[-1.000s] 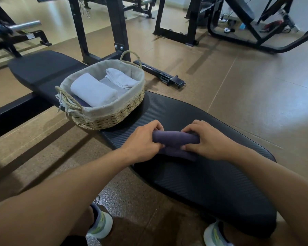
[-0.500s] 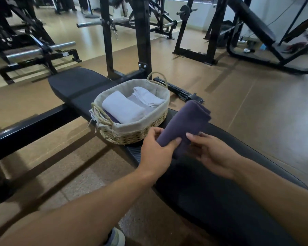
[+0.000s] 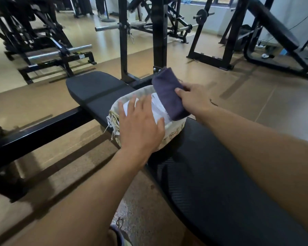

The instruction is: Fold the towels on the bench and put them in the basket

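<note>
A person's right hand (image 3: 194,98) holds a folded purple towel (image 3: 169,95) over the right end of a woven basket (image 3: 174,128), its grip pinching the cloth, with a thumb on the upper face and the fingers hidden behind it. The towel tilts, its lower end dipping inside the basket's pale liner and its upper end rising above the far rim. The left hand (image 3: 140,126) hovers flat over the basket with its grip spread, fingers straight and apart, above the white towels (image 3: 158,109) already lying inside; motion blur makes it hard to say whether the palm touches them. The basket stands on the black padded worktop (image 3: 212,183), near the seam where the long pad meets a shorter pad (image 3: 94,86). A rope handle (image 3: 114,116) and loose white strings show at the basket's left end. Both bare forearms reach in from the bottom of the frame. Beyond the worktop stand the black uprights of a rack (image 3: 123,41), a chrome barbell (image 3: 60,52) on a low stand at the left, and more black gym frames on a tan floor (image 3: 256,96). A shoe tip (image 3: 119,233) shows at the bottom edge, beside the worktop.
</note>
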Action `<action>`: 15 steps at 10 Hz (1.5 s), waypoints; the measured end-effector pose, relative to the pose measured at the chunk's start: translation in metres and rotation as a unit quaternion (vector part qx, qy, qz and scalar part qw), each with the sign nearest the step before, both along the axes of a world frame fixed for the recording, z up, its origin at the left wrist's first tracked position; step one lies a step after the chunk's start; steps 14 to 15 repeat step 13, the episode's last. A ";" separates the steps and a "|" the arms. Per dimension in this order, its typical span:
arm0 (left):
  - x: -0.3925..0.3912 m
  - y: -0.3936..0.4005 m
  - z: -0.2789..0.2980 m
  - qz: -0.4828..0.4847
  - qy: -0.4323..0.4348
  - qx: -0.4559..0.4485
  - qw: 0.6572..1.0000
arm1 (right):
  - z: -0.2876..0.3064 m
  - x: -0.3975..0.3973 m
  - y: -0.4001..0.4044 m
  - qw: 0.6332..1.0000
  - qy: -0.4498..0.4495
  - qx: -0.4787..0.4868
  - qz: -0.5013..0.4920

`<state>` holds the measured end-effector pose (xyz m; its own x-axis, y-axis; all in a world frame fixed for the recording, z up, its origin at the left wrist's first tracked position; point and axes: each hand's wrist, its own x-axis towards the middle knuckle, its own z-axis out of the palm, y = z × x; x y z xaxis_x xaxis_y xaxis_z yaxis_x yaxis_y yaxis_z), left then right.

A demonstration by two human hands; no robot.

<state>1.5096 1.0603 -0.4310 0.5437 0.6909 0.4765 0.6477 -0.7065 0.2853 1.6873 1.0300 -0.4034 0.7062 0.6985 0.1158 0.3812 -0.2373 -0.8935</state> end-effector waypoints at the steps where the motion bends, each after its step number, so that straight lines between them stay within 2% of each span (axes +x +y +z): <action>1: -0.002 0.003 -0.007 0.018 0.210 0.009 0.977 | -0.007 -0.001 0.030 0.996 -0.059 -0.057 0.024; 3: 0.000 -0.003 -0.017 -0.007 0.256 0.010 0.967 | -0.032 0.005 0.055 0.949 -0.186 -0.233 0.098; 4: 0.001 -0.005 -0.019 -0.017 0.267 -0.002 0.964 | -0.035 0.005 0.051 0.927 -0.275 -0.252 0.053; 5: 0.002 -0.008 -0.020 -0.021 0.270 -0.016 0.963 | -0.034 0.004 0.047 0.936 -0.289 -0.196 0.050; 6: 0.003 -0.010 -0.021 -0.018 0.271 -0.027 0.962 | -0.027 -0.001 0.045 0.926 -0.336 -0.143 0.092; 7: 0.003 -0.012 -0.022 -0.016 0.276 -0.038 0.960 | -0.023 -0.010 0.044 0.903 -0.312 -0.223 0.194; 8: 0.004 -0.014 -0.024 -0.015 0.278 -0.048 0.959 | -0.030 -0.009 0.042 0.878 -0.279 -0.311 0.233; 9: 0.007 -0.013 -0.027 -0.016 0.283 -0.061 0.957 | -0.029 -0.012 0.043 0.868 -0.277 -0.338 0.236; 11: 0.009 -0.009 -0.027 -0.021 0.265 -0.083 0.960 | -0.026 -0.015 0.035 0.876 -0.276 -0.325 0.224; 12: 0.007 -0.010 -0.027 -0.034 0.230 -0.101 0.967 | -0.026 -0.016 0.021 0.917 -0.251 -0.244 0.190; 13: 0.007 -0.010 -0.024 -0.044 0.183 -0.113 0.976 | -0.028 -0.009 -0.002 0.966 -0.223 -0.093 0.087; 15: 0.007 -0.010 -0.024 -0.044 0.183 -0.113 0.976 | -0.028 -0.009 -0.002 0.966 -0.223 -0.093 0.087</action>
